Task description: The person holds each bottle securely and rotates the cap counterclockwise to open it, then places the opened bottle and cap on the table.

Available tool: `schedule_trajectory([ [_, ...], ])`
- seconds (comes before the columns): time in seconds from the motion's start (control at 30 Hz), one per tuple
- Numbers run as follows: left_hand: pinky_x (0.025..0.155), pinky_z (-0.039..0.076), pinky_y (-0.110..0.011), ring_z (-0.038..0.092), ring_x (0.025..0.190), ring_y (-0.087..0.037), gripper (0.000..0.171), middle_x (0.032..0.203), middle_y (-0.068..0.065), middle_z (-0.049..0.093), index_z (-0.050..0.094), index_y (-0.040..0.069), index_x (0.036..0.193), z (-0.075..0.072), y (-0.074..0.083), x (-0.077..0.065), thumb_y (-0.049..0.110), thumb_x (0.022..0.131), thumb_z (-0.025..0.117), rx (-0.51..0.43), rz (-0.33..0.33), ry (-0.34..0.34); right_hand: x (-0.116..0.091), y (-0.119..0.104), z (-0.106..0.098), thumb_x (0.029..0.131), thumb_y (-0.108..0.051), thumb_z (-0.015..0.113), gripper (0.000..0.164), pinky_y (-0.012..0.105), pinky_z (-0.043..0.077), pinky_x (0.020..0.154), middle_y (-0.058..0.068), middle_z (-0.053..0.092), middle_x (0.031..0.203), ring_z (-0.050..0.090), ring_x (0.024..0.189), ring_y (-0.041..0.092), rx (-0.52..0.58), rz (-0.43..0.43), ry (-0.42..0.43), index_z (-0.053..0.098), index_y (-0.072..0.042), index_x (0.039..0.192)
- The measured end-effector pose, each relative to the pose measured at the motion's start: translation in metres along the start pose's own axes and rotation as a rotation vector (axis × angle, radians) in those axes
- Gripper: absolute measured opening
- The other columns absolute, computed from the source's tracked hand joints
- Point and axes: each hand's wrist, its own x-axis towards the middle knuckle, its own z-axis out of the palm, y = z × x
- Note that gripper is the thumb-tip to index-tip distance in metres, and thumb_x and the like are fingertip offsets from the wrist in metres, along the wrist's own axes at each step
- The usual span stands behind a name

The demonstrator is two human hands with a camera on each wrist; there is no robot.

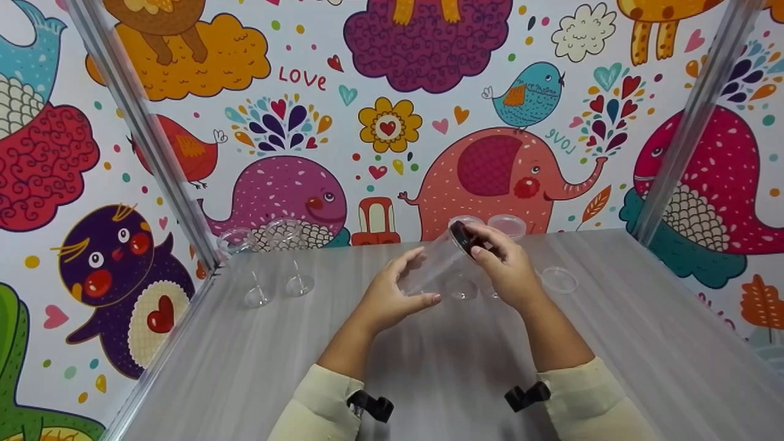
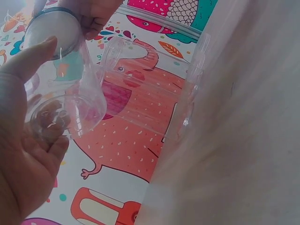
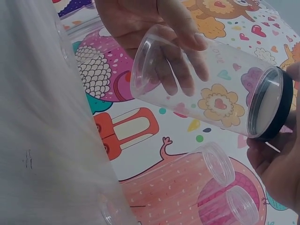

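Both hands are occupied with 1 piece: the left hand grips the lower part of a clear jar, its thumb on 1 side and its fingers spread round the other, and the right hand holds the black lid at the mouth, its fingers and thumb around the edge. The jar is tilted, base toward the left hand and lid end raised, and is held above the desk.

As far as the pictures show, the lid already covers this jar's mouth, with the clear thread visible just beside it. Whether it is fully tight, or being turned on or off, I cannot tell.

The other 4 jars stand on the desk with no black lid visible on them: 2 on the left, the outer jar and the inner jar, and 2 behind the hands, partly hidden, the nearer-left jar and the farther-right jar. To their right lies a clear round piece. If lidding is the work, I would judge 1 jar in progress and 4 untouched.
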Motion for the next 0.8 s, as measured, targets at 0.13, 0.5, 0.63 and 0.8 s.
schedule_trajectory([
  [0.13,0.115,0.053,-0.058,0.056,0.147,-0.026,0.094,0.157,-0.001,0.059,0.047,0.039,0.158,-0.0001,-0.0002,-0.0002,0.058,0.077,0.091,0.007,-0.012,-0.006,-0.0007,-0.0006,0.0004,0.104,-0.006,0.051,0.048,0.028,0.055,0.109,0.009,0.052,0.163,0.053,0.145,0.034,0.097,-0.037,-0.019,0.063,-0.017,0.149],
  [0.5,0.115,0.054,-0.056,0.058,0.144,-0.021,0.091,0.154,0.009,0.059,0.047,0.045,0.156,-0.0008,0.0001,-0.0016,0.06,0.077,0.09,0.026,-0.026,-0.005,-0.0003,-0.0009,0.0018,0.096,0.006,0.041,0.056,0.019,0.053,0.105,0.007,0.051,0.165,0.047,0.149,0.033,0.214,-0.09,-0.032,0.065,-0.01,0.144],
  [0.63,0.117,0.052,-0.056,0.057,0.145,-0.025,0.094,0.155,0.004,0.059,0.047,0.038,0.158,-0.0008,-0.0005,-0.0007,0.059,0.077,0.09,0.017,-0.005,-0.008,0.0005,-0.0001,0.0024,0.103,-0.005,0.051,0.046,0.018,0.054,0.105,0.01,0.052,0.163,0.053,0.142,0.032,0.176,-0.109,-0.02,0.063,-0.01,0.147],
  [0.8,0.117,0.051,-0.059,0.056,0.147,-0.03,0.098,0.158,-0.003,0.058,0.046,0.03,0.161,-0.0003,-0.0007,-0.0005,0.058,0.078,0.09,-0.002,0.007,-0.017,0.0025,-0.0012,0.0006,0.105,-0.031,0.062,0.049,0.025,0.057,0.093,0.01,0.059,0.152,0.06,0.119,0.027,-0.054,-0.023,0.047,0.06,-0.021,0.153],
])
